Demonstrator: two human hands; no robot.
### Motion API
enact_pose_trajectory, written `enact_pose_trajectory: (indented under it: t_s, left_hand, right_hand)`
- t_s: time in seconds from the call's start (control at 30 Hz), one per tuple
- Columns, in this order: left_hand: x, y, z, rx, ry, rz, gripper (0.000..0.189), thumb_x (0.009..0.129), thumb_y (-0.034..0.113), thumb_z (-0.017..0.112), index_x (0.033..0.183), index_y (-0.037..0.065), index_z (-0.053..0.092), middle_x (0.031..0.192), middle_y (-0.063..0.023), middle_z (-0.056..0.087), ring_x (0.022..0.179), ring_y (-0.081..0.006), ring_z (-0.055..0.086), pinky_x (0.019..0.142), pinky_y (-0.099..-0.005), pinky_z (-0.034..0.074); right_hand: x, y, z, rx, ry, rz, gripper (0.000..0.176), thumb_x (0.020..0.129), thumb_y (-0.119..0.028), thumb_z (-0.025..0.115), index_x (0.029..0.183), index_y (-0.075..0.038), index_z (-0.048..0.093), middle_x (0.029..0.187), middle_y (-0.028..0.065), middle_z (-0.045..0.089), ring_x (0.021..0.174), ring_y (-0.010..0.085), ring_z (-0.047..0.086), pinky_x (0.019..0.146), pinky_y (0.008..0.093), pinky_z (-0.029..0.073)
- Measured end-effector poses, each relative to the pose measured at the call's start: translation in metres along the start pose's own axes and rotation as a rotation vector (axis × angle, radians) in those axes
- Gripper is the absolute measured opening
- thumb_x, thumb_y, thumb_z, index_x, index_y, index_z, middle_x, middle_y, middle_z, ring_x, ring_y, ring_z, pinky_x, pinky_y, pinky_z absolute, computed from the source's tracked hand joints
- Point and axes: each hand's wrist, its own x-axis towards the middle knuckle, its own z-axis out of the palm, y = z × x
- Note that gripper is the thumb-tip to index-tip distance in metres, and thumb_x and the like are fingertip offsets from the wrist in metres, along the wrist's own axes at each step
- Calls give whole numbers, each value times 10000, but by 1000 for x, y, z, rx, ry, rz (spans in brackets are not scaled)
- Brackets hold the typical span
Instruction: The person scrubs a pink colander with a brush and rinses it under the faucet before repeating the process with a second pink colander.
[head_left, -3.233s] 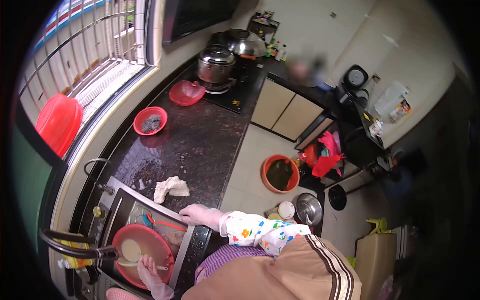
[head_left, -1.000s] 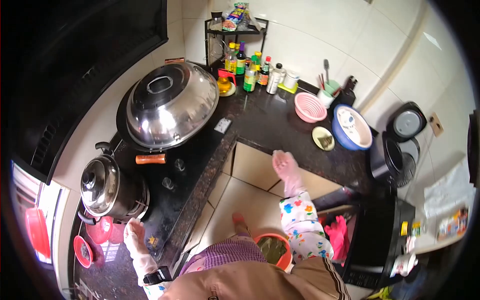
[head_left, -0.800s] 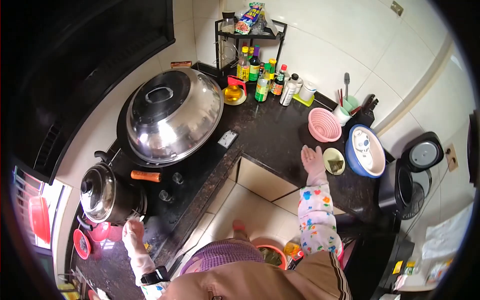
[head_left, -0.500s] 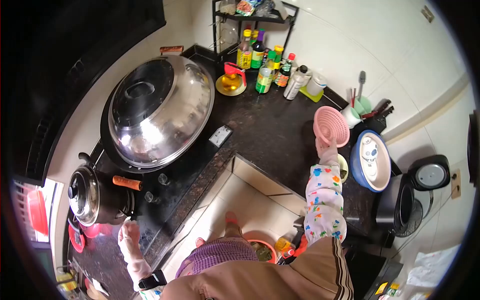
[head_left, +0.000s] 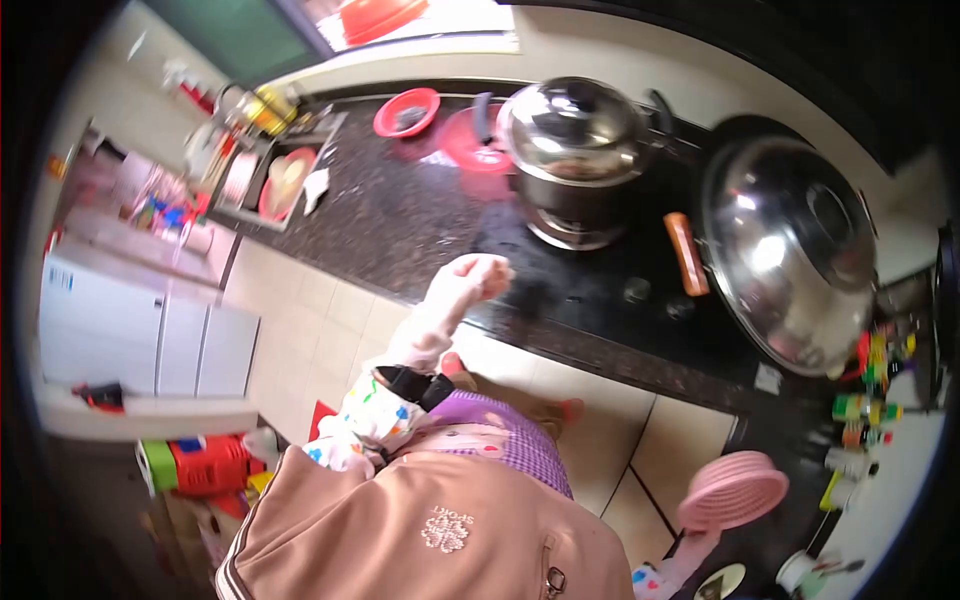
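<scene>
My right hand (head_left: 700, 540) grips a pink plastic colander (head_left: 738, 490) by its rim, low at the right, above the counter's inner edge. The colander is tilted, with its ribbed side in view. My left hand (head_left: 472, 280) is closed in front of the counter edge, close to the stove; whatever its curled fingers hold, if anything, is hidden. Beyond it a lidded steel pot (head_left: 575, 150) stands on the black stove (head_left: 600, 290). A wok with a domed steel lid (head_left: 790, 240) and a wooden handle (head_left: 686, 254) sits farther right.
Red plastic bowls (head_left: 408, 112) stand on the dark counter (head_left: 390, 190) left of the pot. A sink (head_left: 250, 215) with dishes lies farther left. Sauce bottles (head_left: 868, 408) line the right wall, and a white cup (head_left: 798, 572) with utensils is at lower right.
My view has swung left, bringing the sink and a white cabinet into sight. The pink colander is lifted from the right-hand counter in my right hand. My left hand stays closed.
</scene>
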Motion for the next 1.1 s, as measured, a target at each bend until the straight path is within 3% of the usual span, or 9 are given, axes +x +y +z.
enact_pose_trajectory:
  t_s: [0.2, 0.27, 0.33, 0.37, 0.53, 0.77, 0.87, 0.97, 1.1]
  left_hand:
    - [4, -17, -77, -106, -88, -32, 282, 973, 304, 524, 1092, 74, 635, 1019, -60, 681, 906, -146, 638, 849, -297, 499]
    - [3, -18, -110, -162, -125, -25, 297, 970, 285, 534, 1155, 66, 608, 1052, -61, 664, 957, -149, 622, 891, -298, 480]
    - [-17, 4, -150, -161, -188, 18, 334, 968, 272, 537, 1235, 74, 564, 1133, -62, 628, 1040, -145, 580, 939, -283, 444]
    - [-22, 6, -178, -183, -285, 48, 432, 945, 231, 578, 1335, 72, 481, 1230, -64, 572, 1120, -142, 527, 973, -274, 411]
    - [-38, -10, -290, 51, -347, -25, 627, 883, 197, 670, 1424, 95, 369, 1349, -50, 489, 1210, -154, 471, 960, -283, 427]
    - [-64, -6, -383, -83, -112, 12, 611, 912, 306, 629, 1394, 22, 384, 1323, -118, 508, 1196, -184, 493, 981, -306, 421]
    - [-66, -8, -418, -107, 62, 83, 490, 924, 276, 616, 1306, -2, 489, 1204, -125, 599, 1062, -180, 581, 947, -302, 461]
    - [-63, -11, -458, -251, 309, 82, 403, 979, 342, 501, 1206, 14, 564, 1126, -103, 632, 994, -186, 612, 922, -336, 473]
    - [-57, -4, -515, -237, 473, 9, 441, 984, 371, 481, 1249, 21, 530, 1125, -125, 636, 978, -203, 624, 892, -330, 486]
  right_hand:
    - [-42, 34, 166, -301, -514, 197, 473, 877, -211, 580, 1256, 54, 480, 1156, 123, 592, 991, 237, 614, 854, 315, 498]
    - [-57, 50, 244, -421, -575, 245, 485, 849, -220, 621, 1228, 58, 503, 1120, 121, 601, 967, 219, 619, 807, 310, 514]
    - [-74, 78, 320, -528, -658, 167, 367, 879, -282, 583, 1054, 41, 583, 885, 71, 637, 701, 143, 593, 604, 261, 464]
    - [-89, 87, 364, -572, -755, 179, 367, 884, -300, 576, 1039, 33, 585, 863, 66, 639, 665, 135, 581, 575, 253, 449]
    - [-183, 157, 552, -533, -962, 211, 339, 908, -322, 522, 960, 5, 592, 792, 61, 623, 606, 110, 543, 541, 240, 401]
    - [-287, 264, 720, -450, -1254, 356, 298, 959, -225, 535, 1087, 41, 574, 938, 107, 676, 770, 157, 670, 653, 235, 537]
    - [-322, 315, 771, -523, -1309, 294, 240, 958, -188, 539, 1047, 31, 580, 884, 110, 679, 683, 167, 667, 598, 258, 561]
    - [-353, 352, 808, -584, -1322, 430, 226, 960, -178, 530, 1028, 32, 583, 867, 122, 682, 661, 173, 667, 593, 263, 566]
    - [-381, 384, 850, -644, -1327, 582, 254, 976, -205, 494, 1047, 26, 575, 874, 134, 686, 658, 191, 670, 590, 266, 561]
